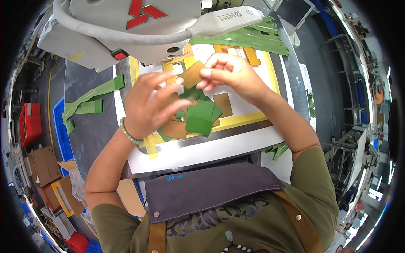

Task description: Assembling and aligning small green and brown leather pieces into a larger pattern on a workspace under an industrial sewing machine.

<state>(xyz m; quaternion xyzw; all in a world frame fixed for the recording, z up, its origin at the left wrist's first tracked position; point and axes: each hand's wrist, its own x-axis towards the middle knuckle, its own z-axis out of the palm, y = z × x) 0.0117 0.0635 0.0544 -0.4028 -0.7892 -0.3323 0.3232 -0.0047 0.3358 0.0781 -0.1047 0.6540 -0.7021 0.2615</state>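
Note:
My right hand (237, 76) pinches a flat tan rectangular piece (193, 75) by its right edge, between thumb and fingers. Close to the piece's left edge is my left hand (152, 103), its fingers spread; a fingertip reaches that edge, though whether it touches I cannot tell. Below both hands lies a loose pile of green rectangular pieces (201, 118), overlapping one another, with tan pieces (174, 129) among them. Another tan piece (223, 104) rests to the right of the pile. My left hand hides part of the pile's left side.
A large pale machine head (105, 29) overhangs the far side, with a thick hose (139, 39) across it. Green zipper strips (249, 39) lie at the far right, more zipper strips (93, 93) at the left. Yellow tape (240, 121) borders the white work sheet (211, 147).

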